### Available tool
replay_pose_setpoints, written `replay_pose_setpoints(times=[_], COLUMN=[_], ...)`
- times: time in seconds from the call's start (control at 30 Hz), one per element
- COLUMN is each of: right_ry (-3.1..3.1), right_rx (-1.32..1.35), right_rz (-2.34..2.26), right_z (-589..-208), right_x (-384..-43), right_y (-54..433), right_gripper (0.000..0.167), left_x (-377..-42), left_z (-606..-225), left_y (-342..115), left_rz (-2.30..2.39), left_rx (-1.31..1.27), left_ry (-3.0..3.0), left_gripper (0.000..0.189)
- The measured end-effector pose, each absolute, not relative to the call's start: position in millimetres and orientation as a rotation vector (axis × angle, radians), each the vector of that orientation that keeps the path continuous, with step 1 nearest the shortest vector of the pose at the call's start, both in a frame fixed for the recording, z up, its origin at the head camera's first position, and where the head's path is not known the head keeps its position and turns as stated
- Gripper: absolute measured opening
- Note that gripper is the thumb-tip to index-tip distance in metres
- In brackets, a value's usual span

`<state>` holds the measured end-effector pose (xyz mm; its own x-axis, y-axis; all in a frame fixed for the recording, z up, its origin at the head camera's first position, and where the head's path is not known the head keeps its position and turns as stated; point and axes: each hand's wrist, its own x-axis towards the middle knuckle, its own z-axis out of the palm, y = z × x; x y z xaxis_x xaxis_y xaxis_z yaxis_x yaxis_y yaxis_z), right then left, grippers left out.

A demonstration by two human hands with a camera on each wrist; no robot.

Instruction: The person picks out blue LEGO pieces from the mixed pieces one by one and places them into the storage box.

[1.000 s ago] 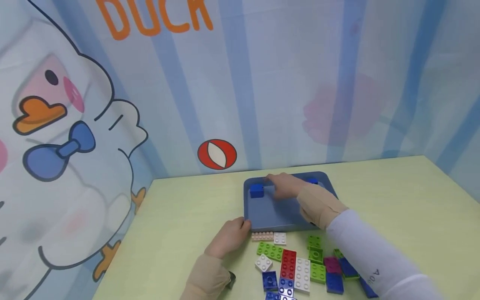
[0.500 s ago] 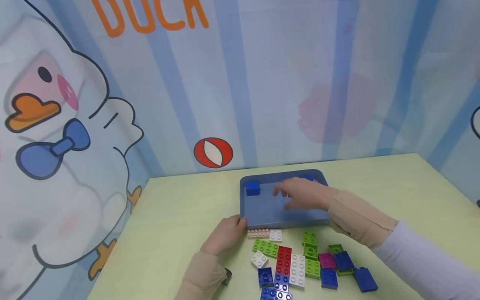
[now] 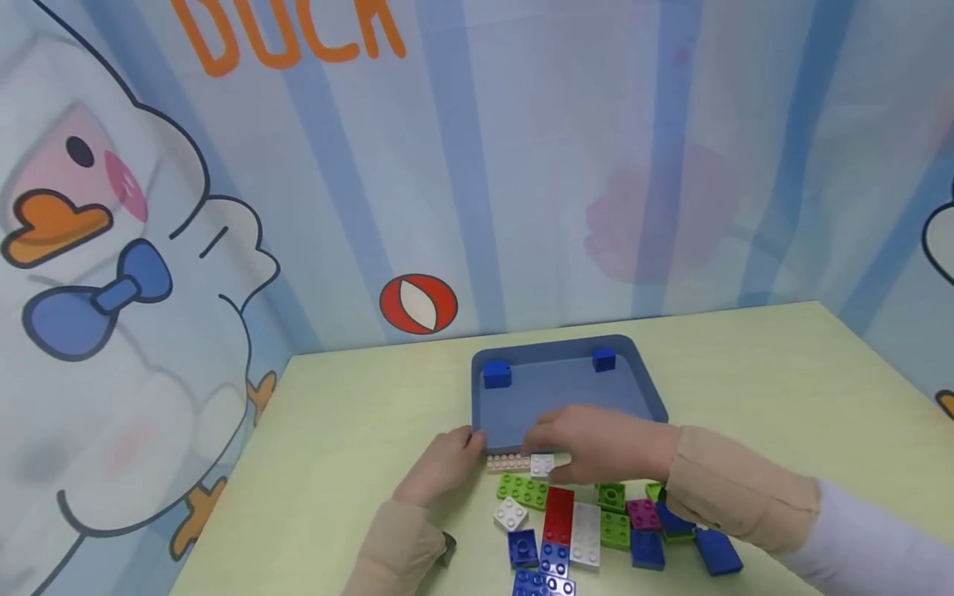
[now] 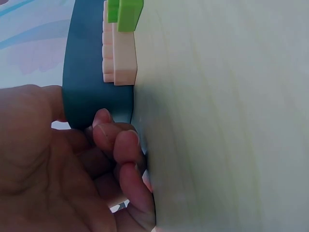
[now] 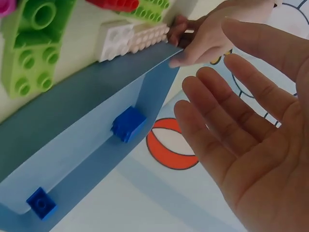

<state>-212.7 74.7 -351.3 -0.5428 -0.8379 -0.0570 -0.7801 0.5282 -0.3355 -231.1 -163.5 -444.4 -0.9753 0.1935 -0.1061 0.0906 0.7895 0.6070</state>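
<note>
A blue-grey tray (image 3: 553,401) stands near the back of the table with a blue brick (image 3: 497,375) in its back left corner and a smaller blue brick (image 3: 604,359) at the back right. My left hand (image 3: 443,465) grips the tray's front left corner, its thumb over the rim and fingers curled outside. Over the tray's front edge hovers my right hand (image 3: 607,443), fingers extended and holding nothing. Below its fingertips lie a small white brick (image 3: 542,467) and a pale pink brick (image 4: 124,58), both close against the tray's front wall.
Several loose bricks lie in front of the tray, among them a red brick (image 3: 558,515), a long white brick (image 3: 585,536), a light green brick (image 3: 522,491) and a magenta brick (image 3: 643,514). Behind the table (image 3: 373,414) hangs a printed duck curtain (image 3: 551,165).
My right hand has drawn back from the tray's back left area toward the front edge, uncovering the back right blue brick. The left hand keeps its hold on the corner.
</note>
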Motion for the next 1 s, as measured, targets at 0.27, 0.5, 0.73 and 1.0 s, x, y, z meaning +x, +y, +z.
replay_pose_setpoints(times=[0.27, 0.5, 0.73, 1.0], right_ry=[2.461, 2.322, 2.338, 2.339], right_rx=[-1.401, -1.61, -1.699, -1.702], right_rz=[-0.37, -0.284, -0.179, -0.114], right_z=[-365, -382, -395, -399], right_x=[-204, -188, -181, -173], right_y=[61, 45, 34, 24], right_gripper=[0.034, 0.034, 0.034, 0.033], left_x=[-232, -232, -233, -232], left_z=[-446, -446, -447, -447], left_y=[-165, -165, -163, -166], left_rz=[0.939, 0.932, 0.938, 0.942], left_rx=[0.221, 0.208, 0.205, 0.222], left_ry=[2.818, 2.808, 2.804, 2.804], left_gripper=[0.035, 0.035, 0.036, 0.036])
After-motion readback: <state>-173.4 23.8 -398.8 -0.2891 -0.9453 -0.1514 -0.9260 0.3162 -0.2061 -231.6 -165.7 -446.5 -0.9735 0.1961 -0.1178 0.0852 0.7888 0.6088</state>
